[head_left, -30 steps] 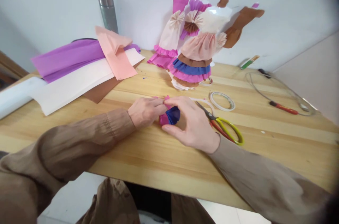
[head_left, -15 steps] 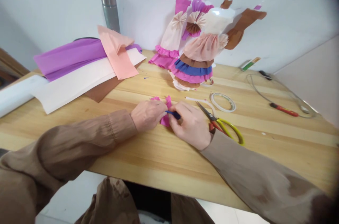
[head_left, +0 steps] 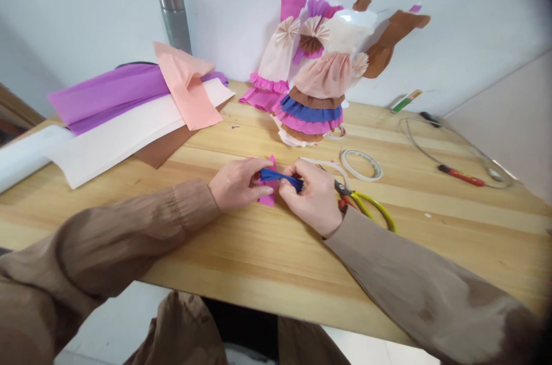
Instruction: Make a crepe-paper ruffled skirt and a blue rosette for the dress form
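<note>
A pleated strip of blue crepe paper (head_left: 271, 175), pinched narrow near its middle and fanned at both ends, is held between my hands just above the table. My right hand (head_left: 311, 195) is closed, thumb and forefinger pinching the strip right of its middle. Around its left end are the thumb and fingers of my left hand (head_left: 237, 182); how firmly they grip is unclear. Behind and under the blue paper shows a pink crepe paper piece (head_left: 268, 198), partly covered. Yellow-handled scissors (head_left: 360, 199) lie beside my right hand, which hides their blade tips.
Several dolls in paper dresses (head_left: 325, 86) stand at the back. Crepe paper sheets (head_left: 129, 129) lie at the left before a steel flask (head_left: 173, 14). To the right are a tape roll (head_left: 361, 165), a red-handled tool with a cable (head_left: 461, 175) and a green object (head_left: 405, 102).
My left hand has opened its pinch and shifted slightly left, so the blue paper, mostly hidden before, shows with fanned ends. My right hand still pinches it.
</note>
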Demonstrator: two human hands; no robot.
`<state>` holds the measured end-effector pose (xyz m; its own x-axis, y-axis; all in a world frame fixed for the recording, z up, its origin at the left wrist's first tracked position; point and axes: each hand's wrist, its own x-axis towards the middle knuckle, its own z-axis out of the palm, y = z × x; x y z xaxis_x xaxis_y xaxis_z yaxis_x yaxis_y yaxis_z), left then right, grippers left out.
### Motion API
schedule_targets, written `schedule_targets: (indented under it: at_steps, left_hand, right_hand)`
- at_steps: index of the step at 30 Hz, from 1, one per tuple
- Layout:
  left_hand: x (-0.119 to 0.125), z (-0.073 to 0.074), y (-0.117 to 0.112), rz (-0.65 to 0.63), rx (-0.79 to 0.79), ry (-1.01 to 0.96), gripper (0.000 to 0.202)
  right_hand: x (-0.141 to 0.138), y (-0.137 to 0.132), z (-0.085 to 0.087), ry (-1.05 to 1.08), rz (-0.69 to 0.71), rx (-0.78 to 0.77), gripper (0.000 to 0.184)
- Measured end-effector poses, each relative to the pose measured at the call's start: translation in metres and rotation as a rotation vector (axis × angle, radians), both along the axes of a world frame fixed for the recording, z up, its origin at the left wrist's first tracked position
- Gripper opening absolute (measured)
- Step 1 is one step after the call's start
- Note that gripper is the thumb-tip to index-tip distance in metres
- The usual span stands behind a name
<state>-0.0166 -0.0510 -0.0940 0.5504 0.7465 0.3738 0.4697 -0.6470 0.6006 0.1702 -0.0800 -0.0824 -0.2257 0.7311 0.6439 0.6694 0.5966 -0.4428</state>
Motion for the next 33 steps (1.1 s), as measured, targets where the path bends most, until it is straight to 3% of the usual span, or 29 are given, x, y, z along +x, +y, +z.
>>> schedule_targets:
  at_steps: [3,7,11,13,15,17,19,21,24,27,29,33]
  left_hand:
    - [0.003,0.000,0.000,0.066,-0.119,-0.113,0.045]
    - [0.007,0.000,-0.004,0.145,-0.160,-0.220,0.040]
    - [0.009,0.006,-0.012,0.072,-0.162,-0.190,0.006]
    - [0.009,0.009,-0.016,0.051,-0.177,-0.180,0.013]
    - [0.009,0.013,-0.017,0.046,-0.288,-0.218,0.012]
    - [0.009,0.015,-0.017,0.021,-0.505,-0.279,0.006]
    - [0.010,0.017,-0.017,-0.015,-0.717,-0.353,0.018]
    - [0.011,0.018,-0.017,-0.033,-0.815,-0.446,0.036]
    - [0.012,0.017,-0.018,-0.048,-0.769,-0.580,0.048]
    - [0.012,0.013,-0.016,-0.064,-0.639,-0.581,0.032]
    - [0.009,0.011,-0.014,-0.042,-0.502,-0.482,0.020]
    - [0.003,0.012,-0.011,-0.001,-0.060,-0.162,0.012]
  right_hand:
    - [0.000,0.000,0.000,0.012,-0.006,-0.012,0.015]
    - [-0.001,0.000,-0.001,0.036,-0.017,-0.036,0.014]
    - [0.000,0.003,-0.002,0.089,-0.044,-0.074,0.013]
    - [0.000,0.004,-0.002,0.122,-0.055,-0.105,0.012]
    - [0.000,0.005,-0.002,0.174,-0.056,-0.153,0.011]
    - [0.000,0.005,-0.003,0.252,-0.027,-0.229,0.010]
    - [-0.002,0.004,-0.003,0.331,0.035,-0.310,0.010]
    - [-0.003,0.003,-0.003,0.378,0.096,-0.357,0.009]
    - [-0.005,0.001,-0.003,0.363,0.127,-0.350,0.008]
    - [-0.004,0.001,-0.003,0.271,0.132,-0.294,0.008]
    - [-0.003,0.000,-0.002,0.196,0.144,-0.238,0.010]
    - [-0.002,-0.001,-0.002,0.078,0.170,-0.112,0.013]
